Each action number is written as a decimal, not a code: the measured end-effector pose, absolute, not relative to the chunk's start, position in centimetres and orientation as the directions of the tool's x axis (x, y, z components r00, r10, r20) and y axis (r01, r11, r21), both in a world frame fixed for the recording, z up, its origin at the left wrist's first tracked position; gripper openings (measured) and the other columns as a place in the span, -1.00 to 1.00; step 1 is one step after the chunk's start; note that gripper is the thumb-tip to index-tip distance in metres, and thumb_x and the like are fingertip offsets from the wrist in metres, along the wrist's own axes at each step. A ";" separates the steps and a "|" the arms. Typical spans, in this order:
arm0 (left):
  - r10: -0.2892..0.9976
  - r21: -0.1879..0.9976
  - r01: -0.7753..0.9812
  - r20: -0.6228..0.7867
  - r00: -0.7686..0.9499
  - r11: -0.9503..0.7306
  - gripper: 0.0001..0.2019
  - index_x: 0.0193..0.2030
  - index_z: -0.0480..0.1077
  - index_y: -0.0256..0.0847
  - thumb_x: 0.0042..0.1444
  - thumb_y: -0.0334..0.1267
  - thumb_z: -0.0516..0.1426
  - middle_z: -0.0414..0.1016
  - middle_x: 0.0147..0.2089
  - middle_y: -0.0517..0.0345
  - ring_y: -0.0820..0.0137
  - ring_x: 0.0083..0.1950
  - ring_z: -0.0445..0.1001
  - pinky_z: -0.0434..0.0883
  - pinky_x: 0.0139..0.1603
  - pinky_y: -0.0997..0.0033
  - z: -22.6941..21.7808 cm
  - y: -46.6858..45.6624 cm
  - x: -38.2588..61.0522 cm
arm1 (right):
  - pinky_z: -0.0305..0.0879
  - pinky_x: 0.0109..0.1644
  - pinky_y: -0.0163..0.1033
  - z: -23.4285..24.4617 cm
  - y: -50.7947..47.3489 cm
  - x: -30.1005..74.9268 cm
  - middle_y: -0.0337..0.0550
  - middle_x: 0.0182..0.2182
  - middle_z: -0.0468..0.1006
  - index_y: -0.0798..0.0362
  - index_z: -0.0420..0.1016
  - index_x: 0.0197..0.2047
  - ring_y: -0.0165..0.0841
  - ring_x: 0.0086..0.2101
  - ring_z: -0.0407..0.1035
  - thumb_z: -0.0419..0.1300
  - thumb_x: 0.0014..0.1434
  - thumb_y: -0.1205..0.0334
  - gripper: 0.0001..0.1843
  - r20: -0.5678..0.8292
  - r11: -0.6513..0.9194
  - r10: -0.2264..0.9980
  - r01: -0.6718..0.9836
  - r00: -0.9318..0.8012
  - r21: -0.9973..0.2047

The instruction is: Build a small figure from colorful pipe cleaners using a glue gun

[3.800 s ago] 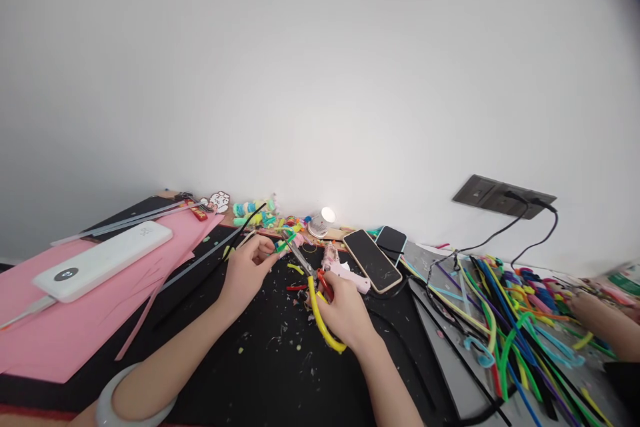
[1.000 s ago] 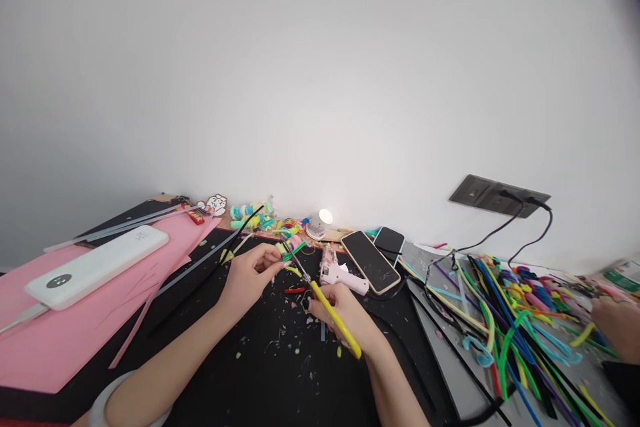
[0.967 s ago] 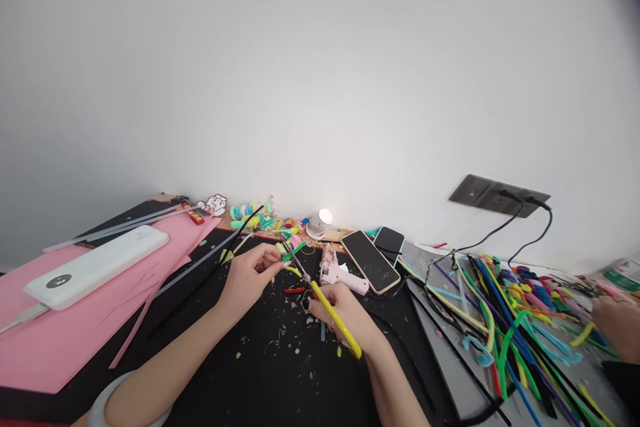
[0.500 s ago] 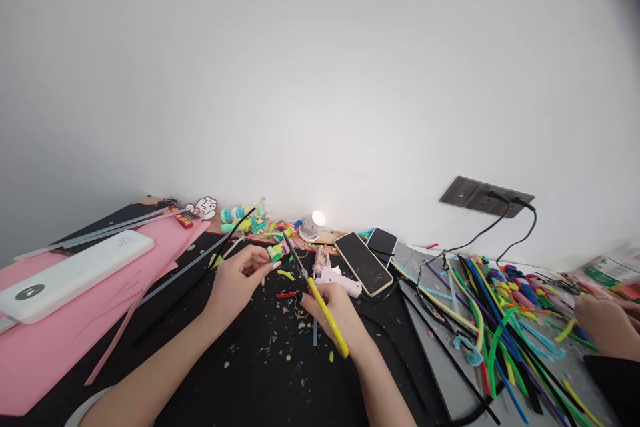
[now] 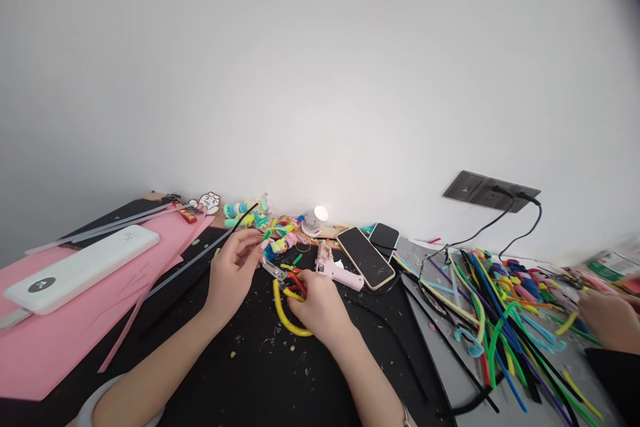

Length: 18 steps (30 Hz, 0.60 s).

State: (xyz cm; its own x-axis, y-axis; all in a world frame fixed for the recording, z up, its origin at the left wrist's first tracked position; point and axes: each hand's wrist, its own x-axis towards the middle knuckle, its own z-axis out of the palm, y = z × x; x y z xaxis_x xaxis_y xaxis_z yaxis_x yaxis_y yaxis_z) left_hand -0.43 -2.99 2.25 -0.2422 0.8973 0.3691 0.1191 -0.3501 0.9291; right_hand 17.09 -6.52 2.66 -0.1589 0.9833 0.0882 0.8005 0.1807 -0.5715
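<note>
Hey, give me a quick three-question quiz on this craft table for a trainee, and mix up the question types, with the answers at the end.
1. Multiple choice: which hand grips the yellow-handled scissors? A, left; B, right; C, neither.
2. True or false: the white device lies on pink sheets.
3. Count: how many black plugs are in the wall outlet?

Key: 1, B, the right hand; 2, true; 3, two.
</note>
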 end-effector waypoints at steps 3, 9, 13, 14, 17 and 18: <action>0.894 0.921 0.130 0.389 -0.224 -0.368 -0.70 -0.11 0.38 -0.20 0.09 -0.06 0.19 0.58 -0.26 0.06 0.34 -0.40 0.52 0.52 -0.32 0.34 2.5 -3.3 -0.2 | 0.07 -0.38 -0.29 2.3 -6.5 16.5 -0.13 -0.44 0.47 0.08 0.35 -0.32 -0.31 -0.43 0.31 0.22 -0.04 0.32 -0.83 0.084 0.134 0.991 0.821 -0.105 -0.555; 0.910 0.926 0.136 0.372 -0.183 -0.351 -0.72 -0.18 0.40 -0.22 0.12 -0.04 0.17 0.58 -0.34 0.10 0.40 -0.50 0.46 0.50 -0.38 0.35 2.7 -3.7 0.1 | -0.04 -0.47 -0.32 2.4 -6.2 18.1 -0.33 -0.60 0.25 -0.01 0.14 -0.49 -0.40 -0.55 0.15 0.18 0.06 0.16 -0.75 0.209 0.073 0.974 0.760 0.083 -0.646; 0.921 0.928 0.153 0.361 -0.146 -0.340 -0.74 -0.20 0.42 -0.20 0.12 -0.04 0.17 0.59 -0.37 0.12 0.38 -0.49 0.49 0.51 -0.38 0.36 2.3 -3.5 0.1 | 0.05 -0.46 -0.31 2.5 -6.2 19.0 -0.33 -0.60 0.27 -0.01 0.19 -0.45 -0.38 -0.55 0.18 0.10 0.16 0.07 -0.75 0.314 0.150 0.941 0.681 0.124 -0.717; 0.924 0.930 0.154 0.355 -0.144 -0.333 -0.74 -0.21 0.42 -0.20 0.11 -0.05 0.18 0.59 -0.36 0.11 0.37 -0.48 0.51 0.52 -0.38 0.37 2.2 -3.5 0.1 | 0.08 -0.45 -0.31 2.5 -6.2 19.0 -0.32 -0.59 0.30 0.00 0.22 -0.42 -0.37 -0.54 0.20 0.10 0.17 0.06 -0.76 0.317 0.160 0.941 0.664 0.122 -0.730; 0.923 0.927 0.181 0.357 -0.146 -0.330 -0.76 -0.22 0.44 -0.19 0.09 -0.07 0.20 0.61 -0.32 0.08 0.33 -0.39 0.56 0.52 -0.38 0.40 1.8 -3.4 0.1 | 0.18 -0.40 -0.29 2.4 -6.5 18.7 -0.25 -0.47 0.40 0.03 0.28 -0.26 -0.33 -0.48 0.29 0.12 0.14 0.12 -0.83 0.295 0.171 0.952 0.652 0.084 -0.739; 0.919 0.921 0.198 0.366 -0.145 -0.336 -0.77 -0.22 0.44 -0.19 0.09 -0.09 0.21 0.62 -0.32 0.08 0.32 -0.38 0.56 0.51 -0.39 0.41 1.7 -3.4 0.1 | 0.22 -0.36 -0.27 2.5 -6.6 18.6 -0.21 -0.40 0.44 0.03 0.29 -0.20 -0.31 -0.43 0.34 0.11 0.14 0.17 -0.83 0.293 0.181 0.954 0.659 0.062 -0.730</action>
State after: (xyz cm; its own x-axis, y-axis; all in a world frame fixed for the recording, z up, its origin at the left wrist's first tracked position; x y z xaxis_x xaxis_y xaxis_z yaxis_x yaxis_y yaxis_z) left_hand 0.14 -3.43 1.68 -0.1453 0.9191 0.3662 0.1975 -0.3358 0.9210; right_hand 18.59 -6.56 2.47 0.0624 0.9539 0.2935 0.6589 0.1814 -0.7300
